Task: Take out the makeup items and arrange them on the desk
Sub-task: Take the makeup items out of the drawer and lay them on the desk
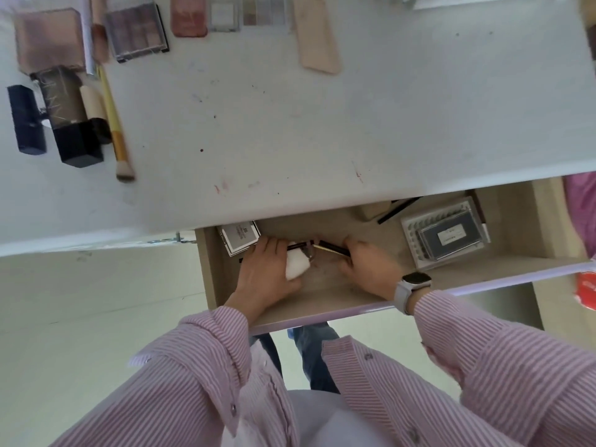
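Both my hands are inside the open drawer (322, 304) under the white desk (290, 108). My left hand (267, 272) holds a white sponge (297, 265) and a thin dark stick together. My right hand (367, 266) grips a black pencil (332, 248) with a gold tip, lying across the drawer floor. On the desk lie several makeup items: eyeshadow palettes (137, 30), a pink compact (188, 14), a beige tube (317, 37), black cases (79, 145) and a gold-handled brush (116, 130).
The drawer also holds a white card box (240, 236) at the left, a clear lash case (446, 233) at the right, a beige item (374, 210) and a dark pencil (400, 209) at the back. The drawer's lilac front edge is near my wrists.
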The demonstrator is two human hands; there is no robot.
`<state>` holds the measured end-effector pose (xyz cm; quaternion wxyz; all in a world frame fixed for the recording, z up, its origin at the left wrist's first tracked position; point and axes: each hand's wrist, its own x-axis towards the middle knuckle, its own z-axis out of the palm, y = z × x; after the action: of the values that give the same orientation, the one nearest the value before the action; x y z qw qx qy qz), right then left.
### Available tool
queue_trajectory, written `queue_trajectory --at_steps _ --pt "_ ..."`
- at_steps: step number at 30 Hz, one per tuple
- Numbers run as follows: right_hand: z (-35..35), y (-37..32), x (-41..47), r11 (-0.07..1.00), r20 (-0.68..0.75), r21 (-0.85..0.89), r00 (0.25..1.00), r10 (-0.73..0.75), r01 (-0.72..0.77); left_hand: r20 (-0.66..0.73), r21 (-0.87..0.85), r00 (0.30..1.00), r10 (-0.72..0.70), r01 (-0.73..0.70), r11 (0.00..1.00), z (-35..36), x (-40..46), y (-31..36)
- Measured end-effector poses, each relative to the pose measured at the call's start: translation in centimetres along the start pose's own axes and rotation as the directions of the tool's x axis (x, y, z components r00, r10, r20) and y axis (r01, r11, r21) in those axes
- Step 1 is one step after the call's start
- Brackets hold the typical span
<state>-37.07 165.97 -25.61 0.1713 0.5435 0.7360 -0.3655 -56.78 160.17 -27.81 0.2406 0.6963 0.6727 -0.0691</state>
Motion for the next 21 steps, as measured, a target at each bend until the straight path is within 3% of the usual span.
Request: queue_trajectory --at_steps 5,9,12,14,16,21 --pt "-3.3 -0.6 -3.6 0.985 0.026 0.019 0.985 -0.169 0.169 -0.18 -0.169 0.983 -0.027 -0.004 0.986 -4.7 -4.4 -1.1" --pt "-6.4 -5.0 -4.2 0.955 -0.18 0.101 0.949 -0.259 0.279 -0.315 -0.363 0.92 -0.233 0.11 0.925 -8.7 -6.3 -0.9" --pt "-8.7 -9.3 -2.1 0.924 -0.358 0.255 0.916 -0.183 0.285 -0.348 -0.486 0.823 -0.449 0.251 0.837 -12.1 -4.7 -1.6" --pt "-9.9 -12.3 0.3 0.928 -0.392 0.298 0.915 -0.096 0.225 -0.303 -0.569 0.76 -0.574 0.339 0.749 -14.1 -2.3 -2.7" --pt "-10.9 -15.0 2.5 0.931 -0.363 0.342 0.932 0.003 0.131 -0.25 -0.616 0.727 -0.64 0.39 0.684 -15.8 0.4 -3.8" --pt "-11.9 -19.2 6.8 0.868 -0.267 0.496 0.957 0.115 0.034 -0.246 -0.602 0.711 -0.658 0.42 0.679 -17.6 5.2 -5.7"
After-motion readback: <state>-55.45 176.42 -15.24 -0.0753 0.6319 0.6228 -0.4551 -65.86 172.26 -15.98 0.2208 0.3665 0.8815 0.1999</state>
